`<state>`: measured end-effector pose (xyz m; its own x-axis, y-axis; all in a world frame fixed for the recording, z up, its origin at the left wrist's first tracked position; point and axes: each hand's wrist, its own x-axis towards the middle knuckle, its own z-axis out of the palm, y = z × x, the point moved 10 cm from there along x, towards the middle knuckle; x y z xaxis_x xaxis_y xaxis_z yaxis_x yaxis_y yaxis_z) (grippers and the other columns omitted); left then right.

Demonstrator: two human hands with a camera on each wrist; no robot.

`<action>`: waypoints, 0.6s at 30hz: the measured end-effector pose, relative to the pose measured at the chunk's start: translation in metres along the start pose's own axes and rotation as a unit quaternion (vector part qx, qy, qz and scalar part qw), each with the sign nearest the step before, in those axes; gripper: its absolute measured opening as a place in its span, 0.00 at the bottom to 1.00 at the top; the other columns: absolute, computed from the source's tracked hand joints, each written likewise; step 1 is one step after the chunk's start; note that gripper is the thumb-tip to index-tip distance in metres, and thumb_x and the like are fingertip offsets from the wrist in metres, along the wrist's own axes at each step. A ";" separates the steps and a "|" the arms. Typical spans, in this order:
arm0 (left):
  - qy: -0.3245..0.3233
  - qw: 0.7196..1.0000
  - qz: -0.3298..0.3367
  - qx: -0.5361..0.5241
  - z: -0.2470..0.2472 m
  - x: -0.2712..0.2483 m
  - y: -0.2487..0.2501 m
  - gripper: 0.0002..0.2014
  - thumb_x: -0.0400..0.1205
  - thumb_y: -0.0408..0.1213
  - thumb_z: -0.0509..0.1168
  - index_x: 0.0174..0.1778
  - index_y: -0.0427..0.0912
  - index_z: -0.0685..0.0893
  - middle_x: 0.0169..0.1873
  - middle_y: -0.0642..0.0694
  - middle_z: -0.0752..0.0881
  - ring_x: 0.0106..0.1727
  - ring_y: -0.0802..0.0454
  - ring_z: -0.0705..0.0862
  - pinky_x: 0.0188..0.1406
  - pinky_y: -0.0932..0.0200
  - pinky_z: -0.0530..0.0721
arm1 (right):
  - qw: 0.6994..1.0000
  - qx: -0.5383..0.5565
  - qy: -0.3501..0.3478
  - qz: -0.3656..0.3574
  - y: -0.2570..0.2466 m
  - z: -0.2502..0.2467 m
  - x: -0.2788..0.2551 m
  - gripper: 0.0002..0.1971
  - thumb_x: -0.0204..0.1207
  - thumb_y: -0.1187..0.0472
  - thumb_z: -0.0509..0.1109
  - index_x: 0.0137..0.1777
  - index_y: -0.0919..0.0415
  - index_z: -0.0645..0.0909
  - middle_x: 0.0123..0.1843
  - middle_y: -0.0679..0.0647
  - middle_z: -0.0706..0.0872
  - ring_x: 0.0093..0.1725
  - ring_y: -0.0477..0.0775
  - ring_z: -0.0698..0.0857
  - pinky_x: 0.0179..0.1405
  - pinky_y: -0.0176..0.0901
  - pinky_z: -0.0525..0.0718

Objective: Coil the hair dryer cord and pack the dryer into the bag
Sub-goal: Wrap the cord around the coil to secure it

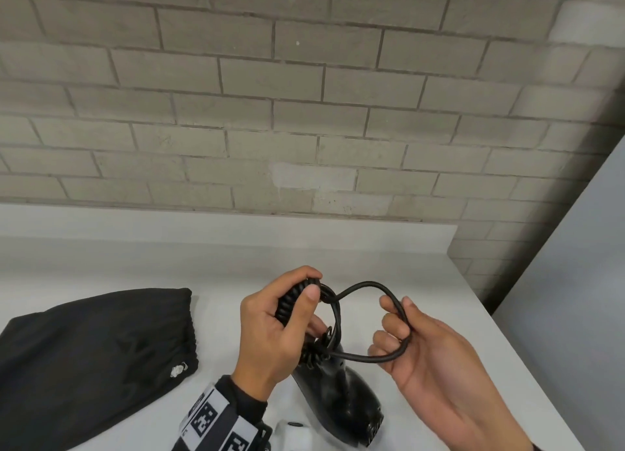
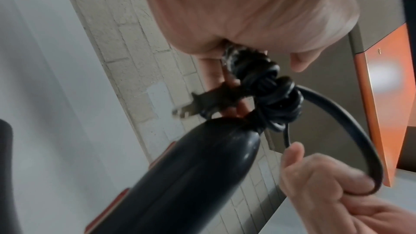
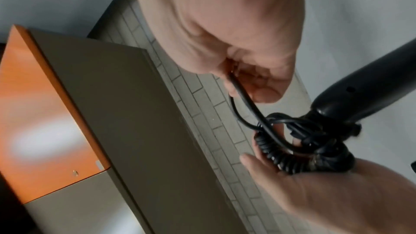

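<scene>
My left hand grips the bunched spiral part of the black cord, held above the white counter. A smooth loop of the cord runs to the right, where my right hand holds it with fingers curled round it. The black hair dryer hangs just below both hands, handle end up, with the cord wound at the handle end. The plug sticks out past my left fingers in the left wrist view. The black fabric bag lies flat on the counter to the left.
The white counter ends at a brick wall behind and at an edge on the right. A small white object sits near the front edge under my left wrist. An orange and grey cabinet shows in the wrist views.
</scene>
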<state>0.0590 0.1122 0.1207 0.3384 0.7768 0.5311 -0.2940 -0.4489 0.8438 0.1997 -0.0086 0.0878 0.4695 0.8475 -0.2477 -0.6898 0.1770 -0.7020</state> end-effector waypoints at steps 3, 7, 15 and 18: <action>-0.004 1.000 0.017 0.021 0.004 0.000 0.006 0.16 0.80 0.52 0.65 0.53 0.46 0.89 0.32 0.45 0.90 0.22 0.46 0.88 0.24 0.53 0.88 | 0.997 -0.044 0.055 -0.023 -0.005 -0.018 0.006 0.13 0.85 0.60 0.59 0.56 0.68 0.80 0.28 0.53 0.68 0.25 0.51 0.69 0.23 0.41 0.67; 0.010 0.999 0.028 0.031 0.001 0.001 0.009 0.18 0.81 0.59 0.64 0.52 0.50 0.90 0.30 0.45 0.89 0.20 0.47 0.87 0.24 0.55 0.87 | 0.934 -0.259 0.128 -0.209 -0.030 -0.027 -0.002 0.07 0.86 0.59 0.62 0.57 0.57 0.81 0.37 0.50 0.82 0.33 0.53 0.80 0.35 0.40 0.76; 0.012 0.998 0.037 0.040 0.003 0.000 0.011 0.21 0.82 0.62 0.61 0.51 0.51 0.90 0.31 0.47 0.89 0.22 0.49 0.89 0.26 0.57 0.86 | 0.567 -0.671 -0.062 -0.474 -0.001 0.061 -0.058 0.09 0.76 0.47 0.68 0.51 0.50 0.80 0.44 0.42 0.82 0.42 0.43 0.81 0.40 0.30 0.78; 0.006 0.998 0.045 0.039 0.004 0.000 0.013 0.22 0.82 0.63 0.60 0.53 0.49 0.89 0.38 0.49 0.90 0.30 0.51 0.92 0.31 0.52 0.90 | 0.545 -0.713 -0.079 -0.434 0.014 0.058 -0.044 0.07 0.78 0.47 0.63 0.49 0.47 0.77 0.40 0.42 0.83 0.37 0.46 0.81 0.34 0.32 0.78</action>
<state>0.0592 0.1044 0.1318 0.3036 0.7366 0.6043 -0.2530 -0.5492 0.7965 0.1376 -0.0145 0.1274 0.1467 0.8063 0.5731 0.9369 0.0726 -0.3420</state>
